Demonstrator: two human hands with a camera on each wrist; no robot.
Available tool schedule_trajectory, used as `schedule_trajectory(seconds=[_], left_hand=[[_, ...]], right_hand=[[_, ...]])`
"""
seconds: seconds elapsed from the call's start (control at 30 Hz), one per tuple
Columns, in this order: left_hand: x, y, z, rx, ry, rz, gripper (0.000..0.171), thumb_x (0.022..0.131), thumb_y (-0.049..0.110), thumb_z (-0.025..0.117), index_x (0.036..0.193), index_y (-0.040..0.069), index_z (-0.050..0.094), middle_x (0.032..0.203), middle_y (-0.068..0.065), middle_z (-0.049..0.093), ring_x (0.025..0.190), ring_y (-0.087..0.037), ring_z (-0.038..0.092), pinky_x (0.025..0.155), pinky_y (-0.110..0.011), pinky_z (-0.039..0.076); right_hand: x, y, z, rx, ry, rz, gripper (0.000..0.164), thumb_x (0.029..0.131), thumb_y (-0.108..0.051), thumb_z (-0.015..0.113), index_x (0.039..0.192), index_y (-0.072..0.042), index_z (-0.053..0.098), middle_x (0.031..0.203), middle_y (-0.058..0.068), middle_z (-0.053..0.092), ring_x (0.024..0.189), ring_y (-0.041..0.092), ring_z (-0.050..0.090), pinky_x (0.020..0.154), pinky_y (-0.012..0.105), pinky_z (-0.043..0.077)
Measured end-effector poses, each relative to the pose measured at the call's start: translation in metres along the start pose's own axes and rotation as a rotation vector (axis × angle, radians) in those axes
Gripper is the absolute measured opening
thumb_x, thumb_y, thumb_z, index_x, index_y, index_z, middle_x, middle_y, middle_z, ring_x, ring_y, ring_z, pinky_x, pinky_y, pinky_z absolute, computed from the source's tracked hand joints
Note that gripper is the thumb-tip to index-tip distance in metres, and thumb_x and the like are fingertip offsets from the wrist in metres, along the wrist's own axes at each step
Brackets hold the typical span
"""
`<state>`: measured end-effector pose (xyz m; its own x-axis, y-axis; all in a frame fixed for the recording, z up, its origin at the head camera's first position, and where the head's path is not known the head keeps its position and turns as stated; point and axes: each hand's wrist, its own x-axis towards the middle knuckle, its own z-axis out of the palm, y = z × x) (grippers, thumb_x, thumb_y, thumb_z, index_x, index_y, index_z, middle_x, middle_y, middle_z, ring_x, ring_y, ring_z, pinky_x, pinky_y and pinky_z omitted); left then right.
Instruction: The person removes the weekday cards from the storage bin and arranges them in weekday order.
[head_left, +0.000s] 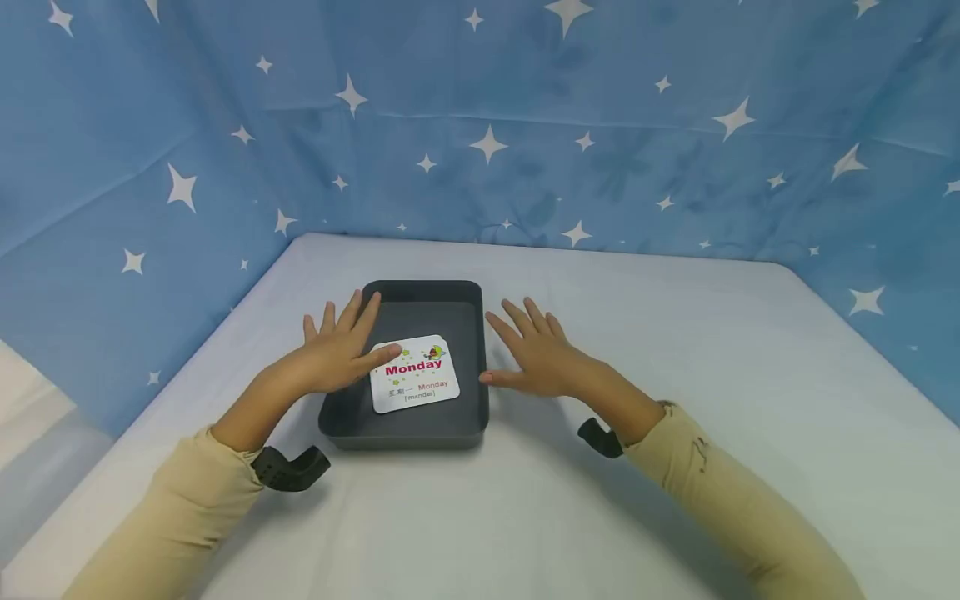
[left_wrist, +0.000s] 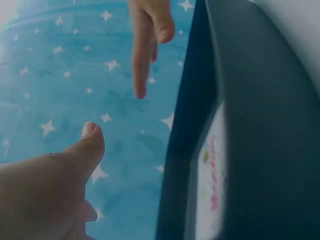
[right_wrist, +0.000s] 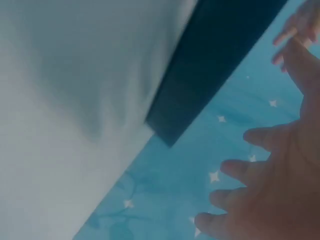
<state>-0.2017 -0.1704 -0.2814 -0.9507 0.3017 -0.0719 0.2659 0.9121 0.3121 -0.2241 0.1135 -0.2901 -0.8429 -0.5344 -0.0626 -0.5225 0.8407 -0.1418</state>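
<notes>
1. The dark gray tray (head_left: 427, 318) looked stiff and easy to lift, perhaps molded plastic or thin metal; its smooth walls might have been a little slick. Its two long sides, at left and right in the head view, seemed the best places to take hold, with a palm against each.
2. The card (head_left: 415, 385) was probably light, thin and fairly stiff, liable to slide or crease; a pinch at one edge or rounded corner would have suited it.
3. The tray was rectangular, matt and shallow, with rounded corners, and sat left of center in the head view, on the white-covered desk (head_left: 660, 333).
4. The card lay flat and slightly turned in the tray's lower middle: white, with red "Monday" lettering, smaller text beneath, little stars and a small cartoon at its upper right.
5. The left hand (head_left: 337, 354), over the tray's left side, had its fingers spread wide and held nothing.
6. The right hand (head_left: 543, 358), just beyond the tray's right wall, was likewise spread and unladen.
</notes>
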Motion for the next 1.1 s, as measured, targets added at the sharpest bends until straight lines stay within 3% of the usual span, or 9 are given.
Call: schedule_trajectory(seconds=[0.2, 0.43, 0.6, 0.93, 1.1], left_hand=[[0.001, -0.028, 0.014, -0.09, -0.037, -0.06, 0.091, 0.089, 0.064, 0.032, 0.146, 0.005, -0.005, 0.15, -0.027, -0.008, 0.131, -0.056, -0.012, 0.098, -0.072, -0.009], [0.006, -0.042, 0.032, -0.114, -0.078, -0.075, 0.094, 0.088, 0.065, 0.032, 0.146, 0.002, -0.005, 0.149, -0.029, -0.002, 0.131, -0.057, -0.007, 0.099, -0.072, -0.006], [0.008, -0.049, 0.029, -0.138, -0.079, -0.08, 0.094, 0.088, 0.064, 0.035, 0.146, 0.002, -0.005, 0.15, -0.027, 0.002, 0.133, -0.053, -0.005, 0.101, -0.07, -0.005], [0.008, -0.051, 0.035, -0.169, -0.098, -0.037, 0.089, 0.091, 0.056, 0.038, 0.145, -0.003, -0.002, 0.149, -0.028, 0.009, 0.133, -0.053, 0.005, 0.102, -0.07, 0.002], [0.012, -0.052, 0.035, -0.2, -0.07, -0.024, 0.088, 0.092, 0.053, 0.039, 0.145, -0.003, -0.002, 0.149, -0.029, 0.008, 0.134, -0.051, 0.007, 0.103, -0.069, 0.001]], right_hand=[[0.04, -0.023, -0.002, 0.006, -0.057, -0.093, 0.096, 0.078, -0.059, 0.059, 0.148, -0.019, 0.008, 0.154, 0.012, 0.003, 0.141, 0.036, -0.006, 0.111, 0.059, 0.006], [0.066, -0.041, 0.016, -0.019, -0.222, -0.136, 0.105, 0.071, -0.059, 0.067, 0.148, -0.021, 0.008, 0.154, 0.01, 0.008, 0.141, 0.035, 0.0, 0.111, 0.058, 0.007], [0.077, -0.046, 0.02, -0.039, -0.257, -0.126, 0.106, 0.069, -0.06, 0.068, 0.148, -0.024, 0.008, 0.154, 0.005, 0.014, 0.141, 0.031, 0.011, 0.11, 0.059, 0.006], [0.074, -0.044, 0.026, -0.023, -0.287, -0.161, 0.101, 0.07, -0.059, 0.068, 0.148, -0.022, 0.014, 0.148, 0.006, 0.029, 0.136, 0.023, 0.028, 0.11, 0.059, 0.007], [0.077, -0.042, 0.024, -0.071, -0.247, -0.167, 0.097, 0.071, -0.059, 0.067, 0.146, -0.022, 0.021, 0.144, 0.005, 0.035, 0.132, 0.021, 0.034, 0.11, 0.058, 0.008]])
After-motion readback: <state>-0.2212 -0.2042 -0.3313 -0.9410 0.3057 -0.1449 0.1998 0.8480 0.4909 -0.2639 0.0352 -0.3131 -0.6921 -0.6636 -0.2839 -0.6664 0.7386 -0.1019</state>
